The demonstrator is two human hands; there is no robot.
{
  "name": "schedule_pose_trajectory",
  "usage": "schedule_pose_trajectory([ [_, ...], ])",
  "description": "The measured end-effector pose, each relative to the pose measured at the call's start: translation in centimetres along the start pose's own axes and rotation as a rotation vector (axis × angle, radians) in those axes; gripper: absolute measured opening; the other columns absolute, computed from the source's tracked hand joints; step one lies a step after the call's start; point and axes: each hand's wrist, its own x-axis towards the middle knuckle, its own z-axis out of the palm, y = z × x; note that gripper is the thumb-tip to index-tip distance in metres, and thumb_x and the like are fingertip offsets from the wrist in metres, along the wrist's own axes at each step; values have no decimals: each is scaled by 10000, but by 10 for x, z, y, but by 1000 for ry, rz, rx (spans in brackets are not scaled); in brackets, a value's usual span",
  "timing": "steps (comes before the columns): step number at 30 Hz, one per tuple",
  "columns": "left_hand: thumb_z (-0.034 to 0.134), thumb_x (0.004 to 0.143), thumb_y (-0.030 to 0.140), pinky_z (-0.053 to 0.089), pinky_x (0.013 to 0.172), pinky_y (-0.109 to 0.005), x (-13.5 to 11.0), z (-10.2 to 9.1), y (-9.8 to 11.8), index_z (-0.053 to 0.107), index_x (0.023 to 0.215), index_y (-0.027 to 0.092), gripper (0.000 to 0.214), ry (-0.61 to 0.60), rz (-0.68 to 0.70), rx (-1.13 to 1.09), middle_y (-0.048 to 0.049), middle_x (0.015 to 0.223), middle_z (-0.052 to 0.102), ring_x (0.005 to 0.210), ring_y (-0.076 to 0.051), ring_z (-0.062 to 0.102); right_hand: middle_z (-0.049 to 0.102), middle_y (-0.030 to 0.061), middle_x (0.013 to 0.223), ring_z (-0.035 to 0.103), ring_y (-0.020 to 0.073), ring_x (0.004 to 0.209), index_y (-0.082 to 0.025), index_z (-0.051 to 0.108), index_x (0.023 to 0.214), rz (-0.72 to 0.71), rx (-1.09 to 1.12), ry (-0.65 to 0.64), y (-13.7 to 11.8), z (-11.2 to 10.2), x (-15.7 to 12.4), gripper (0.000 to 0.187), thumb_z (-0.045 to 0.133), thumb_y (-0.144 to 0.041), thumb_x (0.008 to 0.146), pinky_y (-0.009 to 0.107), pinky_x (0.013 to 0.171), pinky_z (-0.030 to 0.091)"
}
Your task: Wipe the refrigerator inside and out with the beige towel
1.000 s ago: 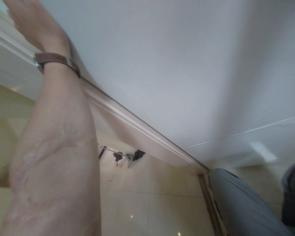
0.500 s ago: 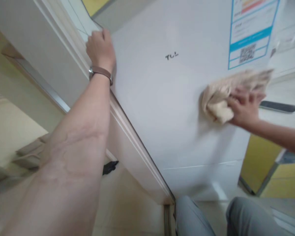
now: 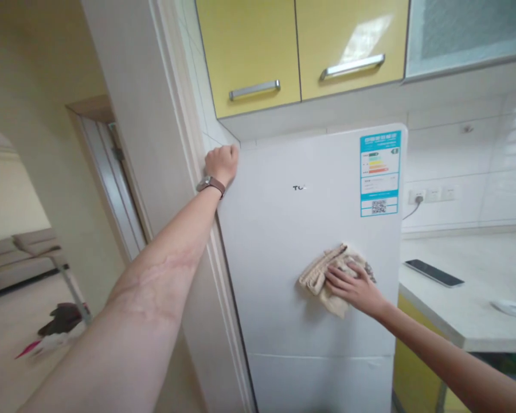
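Observation:
A white fridge (image 3: 284, 275) stands in front of me, with an energy label (image 3: 379, 173) at its upper right. My left hand (image 3: 222, 163), a brown watch on its wrist, is curled round the fridge's top left corner. My right hand (image 3: 353, 288) presses a beige cloth (image 3: 322, 273) flat against the fridge door, about halfway down on the right side, fingers spread over the cloth.
Yellow wall cupboards (image 3: 298, 49) hang above the fridge. A white counter (image 3: 464, 287) to the right carries a dark phone (image 3: 433, 272) and a small white dish (image 3: 511, 308). A doorway (image 3: 107, 189) opens on the left, with a bench and things on the floor beyond.
The view has swung upward from the floor and fridge base to the whole fridge front. My right hand with the cloth has slid down and left on the door. My left hand stays at the corner.

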Motion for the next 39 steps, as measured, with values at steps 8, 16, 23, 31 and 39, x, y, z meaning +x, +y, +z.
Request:
schedule_pose_trajectory([
  [8, 370, 1025, 282, 403, 1078, -436, 12, -22, -2, 661, 1250, 205, 376, -29, 111, -67, -161, 1338, 671, 1287, -299, 585, 492, 76, 1627, 235, 350, 1624, -333, 603, 1426, 242, 49, 207, 81, -125, 252, 512, 394, -120, 1009, 752, 1176, 212],
  [16, 575, 882, 261, 478, 1103, -420, -11, -28, 71, 599, 1379, 190, 503, -40, 436, -329, -139, 1354, 659, 1262, -283, 612, 253, 196, 1708, 75, 490, 1608, -191, 370, 1603, 256, 304, 74, 102, -154, 323, 998, 766, -314, 695, 788, 1204, 108],
  [23, 725, 795, 543, 105, 1326, -584, -47, 9, 77, 136, 1719, 184, 1153, -167, 497, -66, -160, 1784, 90, 1642, -410, 72, 532, 206, 1511, 466, 357, 1421, -155, 541, 1468, 540, 250, 202, 220, -192, 245, 580, 444, -326, 923, 548, 1170, 351],
  [31, 659, 859, 679, -49, 1340, -575, -46, 27, 93, 91, 1736, 199, 1150, 5, 518, -48, -140, 1785, 96, 1660, -347, 27, 760, 169, 1021, 654, 277, 926, -157, 783, 1124, 664, 143, -48, 291, -199, 216, 514, 416, -498, 1006, 392, 856, 481],
  [39, 538, 957, 540, -75, 1341, -570, -22, 31, 134, 96, 1735, 204, 956, -9, 552, -131, -103, 1788, 122, 1659, -341, 45, 756, 164, 1139, 677, 301, 1036, -160, 787, 1035, 619, 139, -175, 337, -177, 249, 471, 418, -449, 991, 420, 945, 502],
])
